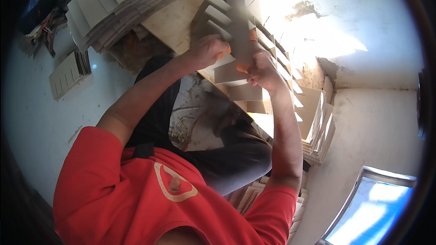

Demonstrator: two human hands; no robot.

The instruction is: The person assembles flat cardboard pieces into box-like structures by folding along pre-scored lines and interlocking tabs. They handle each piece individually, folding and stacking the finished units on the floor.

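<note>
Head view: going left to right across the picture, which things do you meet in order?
Small stack of slotted cardboard strips on the floor → left hand → slotted cardboard divider in both hands → right hand → leaning stack of cardboard sheets → window frame.

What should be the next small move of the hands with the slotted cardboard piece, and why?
Probably the hands should slide the slotted cardboard strip further down into the partition pieces beneath it. The left hand and right hand both grip the strip above the half-built grid, and it looks blurred, not yet seated level with the other pieces.
</note>
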